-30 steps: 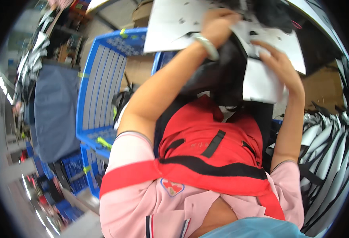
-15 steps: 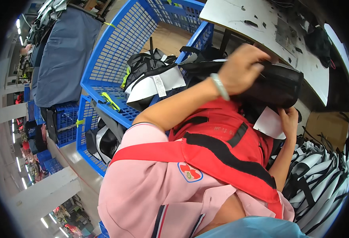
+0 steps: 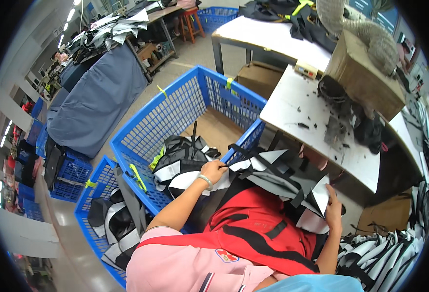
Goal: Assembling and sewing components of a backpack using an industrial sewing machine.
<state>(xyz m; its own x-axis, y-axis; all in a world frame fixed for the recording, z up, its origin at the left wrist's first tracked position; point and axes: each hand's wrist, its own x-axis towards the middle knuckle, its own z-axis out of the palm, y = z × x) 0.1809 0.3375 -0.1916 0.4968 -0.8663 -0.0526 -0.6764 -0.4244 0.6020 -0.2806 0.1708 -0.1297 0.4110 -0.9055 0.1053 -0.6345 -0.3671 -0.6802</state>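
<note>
Across my lap, over the red apron (image 3: 258, 214), lies a sewn fabric piece (image 3: 268, 181) in black, grey and white with black straps. My left hand (image 3: 213, 173), with a bracelet at its wrist, is closed on a thin black end at the piece's left side, beside the blue basket's rim. On the other side my right hand (image 3: 332, 207) grips a white edge of the same piece, thumb uppermost. Its other fingers are partly hidden behind the fabric. Similar black and white pieces (image 3: 185, 160) lie in the large blue basket (image 3: 158, 114) by my left hand.
A second blue basket (image 3: 90, 219) with more pieces stands at the left. White worktables (image 3: 285, 104) with black scraps and a cardboard box (image 3: 363, 73) are at the far right. Many pieces (image 3: 380, 258) are stacked at the near right. A blue-grey cloth cover (image 3: 100, 102) hangs at the far left.
My left hand has moved left and down from over the dark part of the piece to its left end. The piece now lies spread between both hands. The view has tilted up.
</note>
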